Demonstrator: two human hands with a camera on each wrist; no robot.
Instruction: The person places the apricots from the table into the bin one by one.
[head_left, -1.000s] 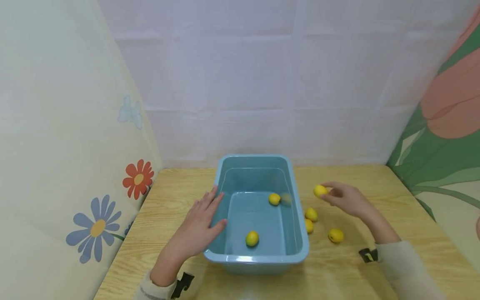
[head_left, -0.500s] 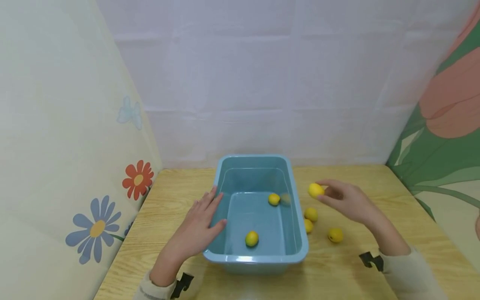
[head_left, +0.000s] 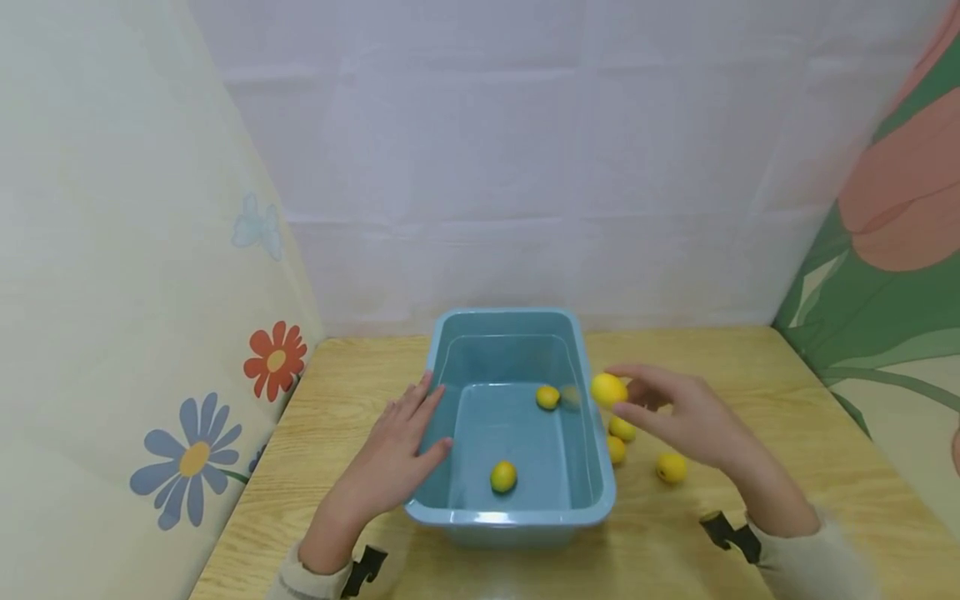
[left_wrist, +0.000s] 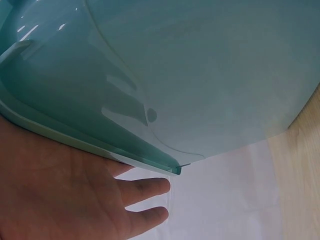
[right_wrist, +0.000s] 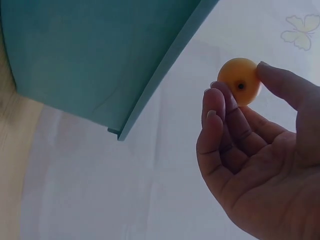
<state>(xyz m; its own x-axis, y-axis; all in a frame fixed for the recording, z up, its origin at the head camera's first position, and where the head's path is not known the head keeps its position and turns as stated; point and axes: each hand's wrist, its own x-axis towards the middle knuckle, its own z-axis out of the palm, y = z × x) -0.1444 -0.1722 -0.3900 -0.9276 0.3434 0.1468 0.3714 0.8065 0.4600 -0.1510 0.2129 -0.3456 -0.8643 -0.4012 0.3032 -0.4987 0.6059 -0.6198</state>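
Observation:
My right hand [head_left: 678, 408] pinches a yellow lemon [head_left: 609, 390] between thumb and fingers, beside the right rim of a blue plastic basin [head_left: 510, 518]. The right wrist view shows that lemon [right_wrist: 239, 80] at the fingertips, raised above the level of the rim. My left hand [head_left: 393, 450] rests on the basin's left rim with its fingers straight and spread. Seen from below in the left wrist view, the left palm [left_wrist: 60, 190] lies along the underside of the rim. Two lemons lie inside the basin: one [head_left: 547, 397] toward the right wall, the other [head_left: 503, 477] near the front.
Several more lemons lie on the wooden table [head_left: 675, 550] right of the basin: two close against its side, including one [head_left: 622, 428], and another lemon [head_left: 671, 467] farther right. A white cloth wall [head_left: 450, 167] stands behind; flower-printed panels [head_left: 112, 292] flank both sides.
My right hand has moved left with the lemon, from over the table to the basin's right rim. The left hand and the basin have stayed in place.

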